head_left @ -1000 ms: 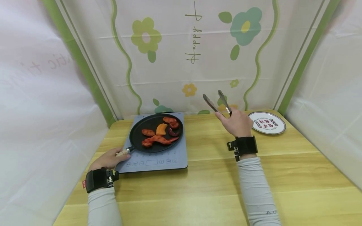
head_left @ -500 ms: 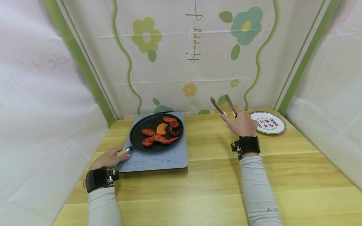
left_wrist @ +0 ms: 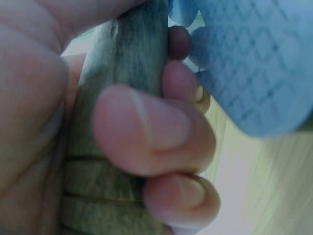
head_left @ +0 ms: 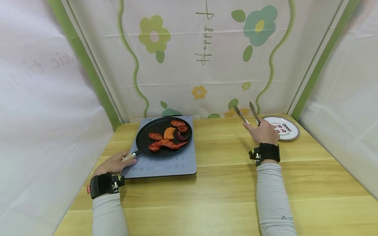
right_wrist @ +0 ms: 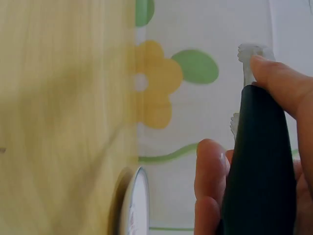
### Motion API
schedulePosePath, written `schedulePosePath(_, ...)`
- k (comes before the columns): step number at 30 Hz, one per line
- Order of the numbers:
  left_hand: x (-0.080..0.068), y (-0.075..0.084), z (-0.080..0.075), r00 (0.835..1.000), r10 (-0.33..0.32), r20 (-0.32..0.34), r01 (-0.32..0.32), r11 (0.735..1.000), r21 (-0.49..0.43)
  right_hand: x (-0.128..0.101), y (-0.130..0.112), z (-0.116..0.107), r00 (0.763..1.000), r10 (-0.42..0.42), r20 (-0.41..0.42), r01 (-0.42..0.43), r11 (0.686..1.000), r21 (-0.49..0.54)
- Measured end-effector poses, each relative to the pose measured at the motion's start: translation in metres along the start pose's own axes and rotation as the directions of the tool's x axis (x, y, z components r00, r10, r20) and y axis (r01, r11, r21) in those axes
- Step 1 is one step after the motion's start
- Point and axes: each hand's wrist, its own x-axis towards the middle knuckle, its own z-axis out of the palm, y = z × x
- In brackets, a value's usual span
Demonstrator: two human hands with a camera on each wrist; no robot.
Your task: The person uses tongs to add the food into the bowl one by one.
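Your hands at the round black pan
Your left hand (head_left: 113, 165) grips the pan (head_left: 163, 137) by its wooden handle (left_wrist: 115, 132); right of it, your right hand (head_left: 263, 132) holds slim metal tongs (head_left: 247, 113)

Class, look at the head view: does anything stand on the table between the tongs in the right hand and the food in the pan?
Nothing visible does. Between the tongs in the right hand and the food in the pan lies only bare wooden table. The plate sits on the far side, right of the hand.
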Motion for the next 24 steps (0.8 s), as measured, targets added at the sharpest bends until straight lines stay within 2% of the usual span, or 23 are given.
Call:
schedulePosePath(8,0.0,0.004,-0.002,1.0,-0.02,0.016,0.02,0.999,-0.029,0.005,0.029,0.0,0.999,0.053,0.008,-0.053,0.998,0.014)
schedulePosePath(14,0.0,0.004,-0.003,1.0,0.001,0.008,-0.001,1.0,-0.015,0.005,0.042,-0.002,0.994,0.099,0.035,-0.1,0.995,0.023)
schedulePosePath(20,0.0,0.003,-0.002,1.0,0.014,0.006,-0.014,1.0,0.001,0.008,0.06,-0.001,0.979,0.192,0.068,-0.195,0.98,0.041)
schedulePosePath(24,0.0,0.003,-0.003,1.0,-0.007,0.009,0.007,1.0,0.018,0.009,0.072,0.0,0.964,0.252,0.086,-0.258,0.964,0.064)
